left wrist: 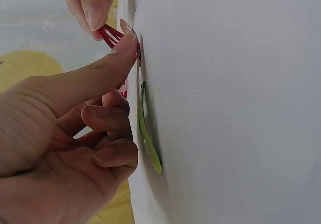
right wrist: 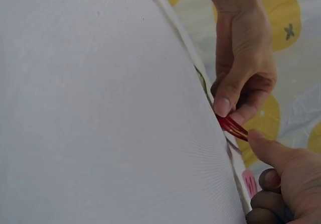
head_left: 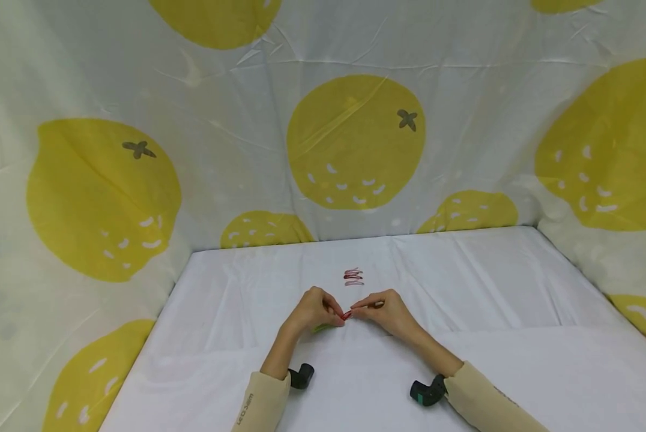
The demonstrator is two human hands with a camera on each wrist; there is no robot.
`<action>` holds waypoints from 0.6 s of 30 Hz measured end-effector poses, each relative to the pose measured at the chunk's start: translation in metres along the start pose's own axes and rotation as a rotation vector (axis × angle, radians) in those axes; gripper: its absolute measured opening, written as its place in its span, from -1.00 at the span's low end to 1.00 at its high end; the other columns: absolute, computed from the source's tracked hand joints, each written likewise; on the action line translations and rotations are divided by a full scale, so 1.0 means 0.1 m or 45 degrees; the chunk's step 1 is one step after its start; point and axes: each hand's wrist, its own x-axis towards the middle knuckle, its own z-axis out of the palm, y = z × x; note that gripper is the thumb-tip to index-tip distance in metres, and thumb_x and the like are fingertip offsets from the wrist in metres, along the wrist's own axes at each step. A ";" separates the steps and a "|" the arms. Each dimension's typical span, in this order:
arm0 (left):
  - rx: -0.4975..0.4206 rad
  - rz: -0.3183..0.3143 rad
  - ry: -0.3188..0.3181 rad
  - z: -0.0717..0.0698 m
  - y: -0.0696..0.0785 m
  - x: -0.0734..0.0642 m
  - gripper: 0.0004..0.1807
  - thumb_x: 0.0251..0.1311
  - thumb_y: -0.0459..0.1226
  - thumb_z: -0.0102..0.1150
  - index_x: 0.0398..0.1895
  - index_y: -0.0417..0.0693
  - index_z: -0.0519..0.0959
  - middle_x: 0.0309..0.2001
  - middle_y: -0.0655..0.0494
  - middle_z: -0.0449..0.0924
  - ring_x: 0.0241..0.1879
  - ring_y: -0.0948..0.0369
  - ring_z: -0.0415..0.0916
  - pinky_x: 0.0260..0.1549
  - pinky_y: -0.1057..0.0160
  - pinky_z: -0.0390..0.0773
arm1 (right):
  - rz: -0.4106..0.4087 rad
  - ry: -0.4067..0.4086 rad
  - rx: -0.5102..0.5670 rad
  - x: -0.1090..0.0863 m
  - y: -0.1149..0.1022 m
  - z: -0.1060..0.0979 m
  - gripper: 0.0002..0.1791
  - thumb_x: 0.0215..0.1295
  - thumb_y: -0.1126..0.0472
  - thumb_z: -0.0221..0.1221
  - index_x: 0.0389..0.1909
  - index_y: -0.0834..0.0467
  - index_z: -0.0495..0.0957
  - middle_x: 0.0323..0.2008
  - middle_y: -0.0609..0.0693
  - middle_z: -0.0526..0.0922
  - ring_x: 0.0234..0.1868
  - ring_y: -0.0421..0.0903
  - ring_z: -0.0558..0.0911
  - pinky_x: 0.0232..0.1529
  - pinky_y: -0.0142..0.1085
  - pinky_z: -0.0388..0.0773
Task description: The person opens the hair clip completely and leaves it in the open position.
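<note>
Between my two hands is a red snap hair clip (left wrist: pixel 111 35), close over the white table. My left hand (head_left: pixel 314 311) pinches one end of it between thumb and index finger, while its other fingers curl loosely below. At the opposite end my right hand (head_left: pixel 389 312) pinches the clip with its fingertips. A green snap hair clip (left wrist: pixel 148 133) lies on the cloth beneath the left hand, mostly covered by that hand in the head view. Further back, several red and pink hair clips (head_left: pixel 353 277) lie in a stacked column on the table.
White cloth covers the table (head_left: pixel 496 372). A curtain (head_left: pixel 463 132) with yellow lemon prints stands along the back and sides. Each wrist carries a black camera, the left one (head_left: pixel 302 377) and the right one (head_left: pixel 428 391), near beige sleeves.
</note>
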 end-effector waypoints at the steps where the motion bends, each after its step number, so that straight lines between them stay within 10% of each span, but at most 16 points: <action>1: -0.002 0.009 0.001 0.00 0.00 0.00 -0.87 -0.08 -0.43 0.62 -0.48 -0.23 0.78 -0.65 0.25 0.47 -0.57 0.36 0.36 -0.54 0.42 0.34 | -0.007 0.005 0.014 0.00 0.00 0.00 -0.86 0.23 0.29 0.43 -0.23 0.26 0.82 -0.25 0.20 0.83 -0.37 -0.31 0.58 -0.40 -0.50 0.47; 18: -0.039 0.223 0.194 0.00 0.05 0.03 -0.87 -0.02 -0.43 0.58 -0.39 -0.12 0.80 -0.44 -0.03 0.54 -0.46 0.31 0.31 -0.48 0.44 0.29 | 0.308 0.267 0.064 0.02 -0.09 0.00 -0.83 0.27 0.06 0.44 -0.31 0.09 0.85 -0.29 -0.05 0.84 -0.18 -0.26 0.62 -0.14 -0.42 0.50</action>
